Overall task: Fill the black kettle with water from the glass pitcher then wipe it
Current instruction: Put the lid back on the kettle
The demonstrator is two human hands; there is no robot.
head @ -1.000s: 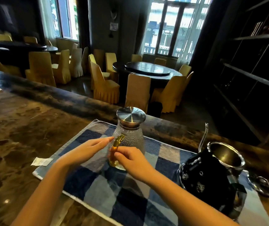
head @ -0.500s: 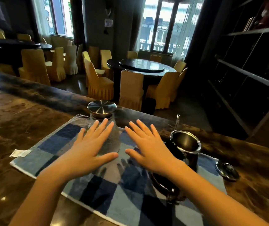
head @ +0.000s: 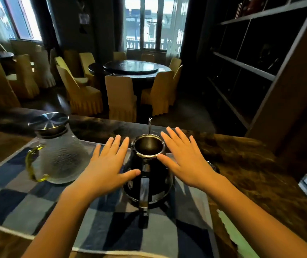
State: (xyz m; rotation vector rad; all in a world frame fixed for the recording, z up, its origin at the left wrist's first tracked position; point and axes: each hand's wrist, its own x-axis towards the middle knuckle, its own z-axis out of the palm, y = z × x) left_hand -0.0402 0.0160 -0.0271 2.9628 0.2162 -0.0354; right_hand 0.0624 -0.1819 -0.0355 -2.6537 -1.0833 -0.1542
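The black kettle (head: 150,180) stands lidless on a blue checked towel (head: 26,207), its steel rim open, its thin spout pointing away and its handle toward me. My left hand (head: 108,164) hovers flat just left of it, fingers straight, thumb near the kettle's shoulder. My right hand (head: 185,161) is spread flat to its right, thumb by the rim. Neither hand holds anything. The glass pitcher (head: 59,155), with a steel lid and yellow handle, stands on the towel to the left.
The towel lies on a dark marble counter (head: 245,164). The kettle's lid (head: 213,165) peeks out behind my right wrist. A green cloth (head: 236,233) lies at the lower right. Shelving stands on the right; yellow chairs and round tables fill the room beyond.
My right hand let go of the pitcher's handle. Both hands opened flat and moved right, from the pitcher to either side of the kettle. The view turned right.
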